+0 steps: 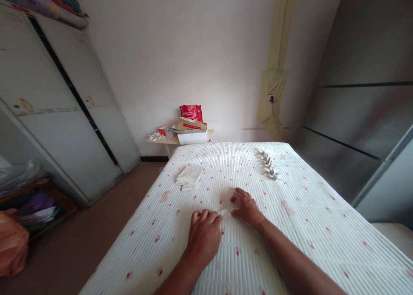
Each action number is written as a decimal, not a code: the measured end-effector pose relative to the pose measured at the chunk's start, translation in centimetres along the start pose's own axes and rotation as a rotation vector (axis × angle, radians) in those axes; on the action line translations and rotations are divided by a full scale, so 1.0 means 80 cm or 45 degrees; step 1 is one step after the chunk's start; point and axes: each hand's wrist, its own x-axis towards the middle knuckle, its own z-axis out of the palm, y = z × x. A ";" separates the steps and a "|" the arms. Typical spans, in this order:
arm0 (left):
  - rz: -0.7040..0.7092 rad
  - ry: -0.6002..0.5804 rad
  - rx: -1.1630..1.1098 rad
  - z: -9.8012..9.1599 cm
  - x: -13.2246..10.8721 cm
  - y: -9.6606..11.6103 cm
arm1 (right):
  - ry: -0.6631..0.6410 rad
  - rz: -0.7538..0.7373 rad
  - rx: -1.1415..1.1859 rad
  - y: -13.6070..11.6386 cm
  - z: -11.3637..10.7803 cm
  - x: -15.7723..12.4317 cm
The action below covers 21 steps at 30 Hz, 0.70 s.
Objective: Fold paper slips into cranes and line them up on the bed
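A small piece of folded printed paper [226, 212] lies on the bed's quilted cover [238, 260], between my two hands. My left hand [204, 234] rests on the cover with curled fingers pressed together at the paper's left end; its thumb is mostly hidden. At the right end, the thumb of my right hand [247, 207] touches the paper, while the index finger arches away from it with a gap between. Beyond my left hand is a loose stack of printed paper sheets [189, 176]. Farther off on the right stands a row of several pointed folded paper shapes [268, 163].
Behind the bed, a small table [171, 140] holds a white box [193, 137], a red packet [191, 112] and more folded white pieces [156, 136]. Metal cabinets [64, 110] line the left wall. A large grey refrigerator-like unit [358, 110] stands at right.
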 end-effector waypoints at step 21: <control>-0.580 0.067 -0.267 0.024 0.065 -0.008 | -0.003 0.015 -0.004 -0.006 0.000 -0.001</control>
